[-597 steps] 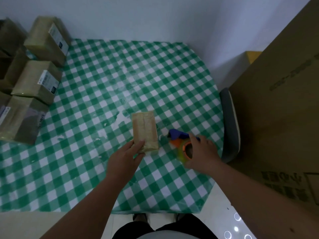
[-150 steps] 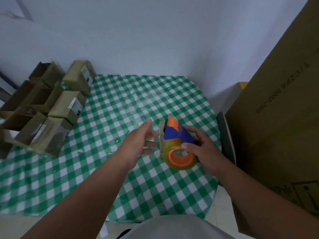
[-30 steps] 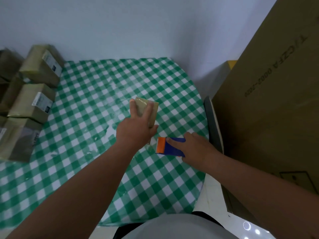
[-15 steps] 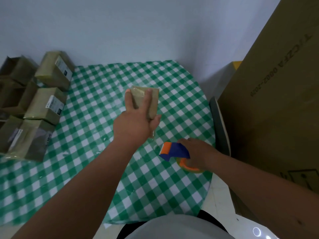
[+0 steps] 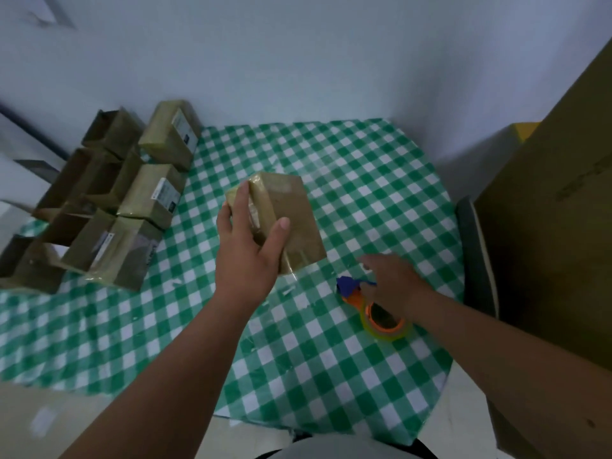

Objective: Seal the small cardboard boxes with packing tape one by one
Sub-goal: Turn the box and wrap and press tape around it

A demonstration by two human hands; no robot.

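The small cardboard box (image 5: pixel 281 217) is being held up over the middle of the surface (image 5: pixel 347 180), which is wearing a green-and-white checked cloth. The box is tilting, its long axis running from the far left down toward the near right, with its near right corner hanging lowest and a strip of glossy tape showing along the top face by the fingers.

The left hand (image 5: pixel 250 251) is gripping the box from its near left side: the forearm is reaching in from the lower left, the fingers are curling over the top edge and the thumb is pressing against the broad right face.

The right hand (image 5: pixel 392 281) is reaching forward from the lower right, palm down, fingers loosely extended and slightly blurred. It is lying over the tape dispenser (image 5: pixel 374 309) (blue and orange, with a yellowish roll), which is sitting on the surface near the right edge; whether the palm is touching it I cannot tell, and the fingers are not closing round it.

A cluster of other small boxes (image 5: pixel 152 197) is lying at the far left of the surface, some with white labels, those farther left standing open. A large cardboard carton (image 5: pixel 556 226) is standing just beside the surface on the right.
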